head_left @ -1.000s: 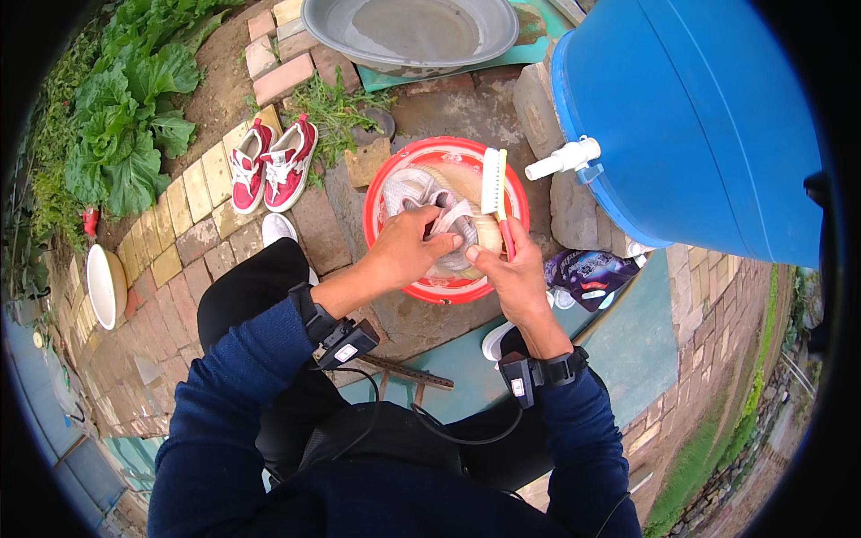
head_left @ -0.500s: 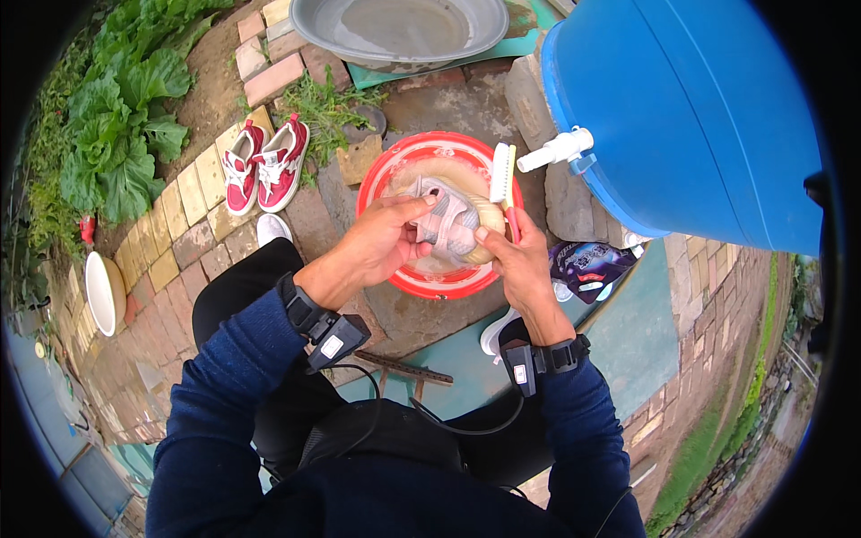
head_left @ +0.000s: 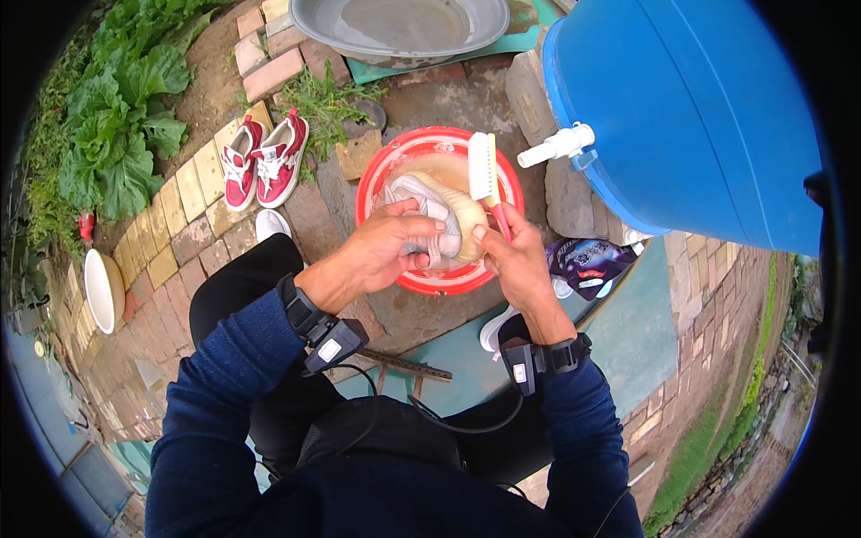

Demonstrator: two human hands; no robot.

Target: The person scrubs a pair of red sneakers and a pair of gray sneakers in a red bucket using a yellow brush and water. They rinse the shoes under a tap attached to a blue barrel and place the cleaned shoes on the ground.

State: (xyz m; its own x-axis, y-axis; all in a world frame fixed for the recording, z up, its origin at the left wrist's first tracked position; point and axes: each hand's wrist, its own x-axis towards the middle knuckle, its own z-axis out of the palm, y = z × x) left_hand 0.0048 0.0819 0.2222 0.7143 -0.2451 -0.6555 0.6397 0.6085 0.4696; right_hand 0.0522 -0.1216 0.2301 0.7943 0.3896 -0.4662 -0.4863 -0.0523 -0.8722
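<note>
A wet, pale grey-pink shoe (head_left: 465, 212) with a cream, ribbed sole is tilted over the red basin (head_left: 369, 179). My left hand (head_left: 369, 247) grips its fabric part between thumb and fingers. In my right hand (head_left: 517, 264) is a scrub brush (head_left: 482, 169), its white bristles up and its pinkish-red handle running into the palm. The right thumb also rests at the sole's edge. Cloudy water shows in the basin around the shoe. The fingers curled beneath the shoe are partly hidden.
A blue barrel (head_left: 682, 117) with a white tap (head_left: 556, 146) stands at right. A grey metal tub (head_left: 404, 27) is at the far side. Red sneakers (head_left: 280, 161) and a white dipper (head_left: 105, 291) lie left. A purple bag (head_left: 587, 266) sits near my right wrist.
The shoe has turned in my hands, so more of its ribbed sole shows. The brush has shifted left and stands more upright. My left fingers have moved on the fabric.
</note>
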